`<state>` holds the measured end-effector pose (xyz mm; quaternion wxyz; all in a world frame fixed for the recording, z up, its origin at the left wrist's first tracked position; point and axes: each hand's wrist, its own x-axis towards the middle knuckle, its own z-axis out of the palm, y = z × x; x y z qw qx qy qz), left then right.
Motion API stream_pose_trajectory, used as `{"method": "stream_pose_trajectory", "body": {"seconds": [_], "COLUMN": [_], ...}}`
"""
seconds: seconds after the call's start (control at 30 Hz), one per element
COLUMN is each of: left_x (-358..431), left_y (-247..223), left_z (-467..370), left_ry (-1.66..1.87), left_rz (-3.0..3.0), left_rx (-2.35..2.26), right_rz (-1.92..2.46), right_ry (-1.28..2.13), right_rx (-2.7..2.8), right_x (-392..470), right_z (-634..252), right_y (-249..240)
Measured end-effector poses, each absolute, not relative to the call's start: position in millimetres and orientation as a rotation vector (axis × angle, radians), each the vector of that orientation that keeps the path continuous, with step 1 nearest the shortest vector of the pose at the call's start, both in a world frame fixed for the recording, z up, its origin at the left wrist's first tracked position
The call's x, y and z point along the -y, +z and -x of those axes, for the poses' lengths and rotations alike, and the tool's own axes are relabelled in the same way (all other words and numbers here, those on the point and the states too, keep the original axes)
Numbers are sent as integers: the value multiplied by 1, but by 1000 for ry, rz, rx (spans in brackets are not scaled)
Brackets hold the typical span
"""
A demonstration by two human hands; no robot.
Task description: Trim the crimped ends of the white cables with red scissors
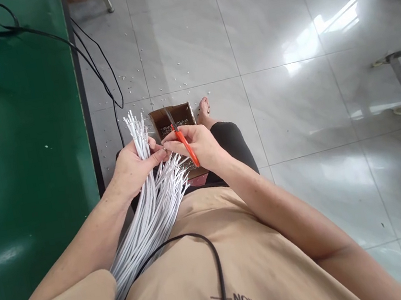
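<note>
Your bundle of thin white wires (pixel 140 217) runs up your left side, with one cluster of ends upright and others fanned towards your right. A thin black cable (pixel 219 271) loops over your tan shirt (pixel 251 260); the glossy green tabletop (pixel 48 146) lies left. Your left hand (pixel 135 164) grips the upright cluster; your right hand (pixel 199 145) grasps the red-handled metal scissors (pixel 187 148), blades pointing away, its fingertips meeting your left thumb. Beneath, the open brown cardboard box (pixel 191 113) contains small, indistinct bits.
</note>
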<state>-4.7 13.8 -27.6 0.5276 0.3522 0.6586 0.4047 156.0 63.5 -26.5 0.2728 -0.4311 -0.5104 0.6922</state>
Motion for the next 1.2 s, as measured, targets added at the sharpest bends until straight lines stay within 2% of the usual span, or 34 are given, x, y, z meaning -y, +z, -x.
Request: {"method": "stream_pose_trajectory", "body": {"seconds": [0.27,0.37,0.6,0.77,0.93,1.03,1.2], "left_x": [-13,-13,-12,-14,-14,-13,-13], "left_y": [-29,-25,-25,-26,-22,-23,-25], "left_z": [6,6,6,8,12,14,13], "left_ry": [937,878,882,860,653,676,798], "left_rz": [-905,-969,-844,-890,-869,-815,-767], "left_rx": [-1666,-1739,-1728,-1698,-1518,-1543,-1547], "right_rz": [1370,1287,1306,1316,1579,1504,1337], "right_ry": [1586,1473,1596,1728,1456,1380,1590], "right_rx": [1480,1562,1084,1329,1497,1439,1334], "right_x": [-46,-39,-48,-45,-43,-44,-48], "right_z": [-149,-144,-145,-143,-149,-152,-152], "right_y": [-41,-34,-34,-45,-50,-47,-38]}}
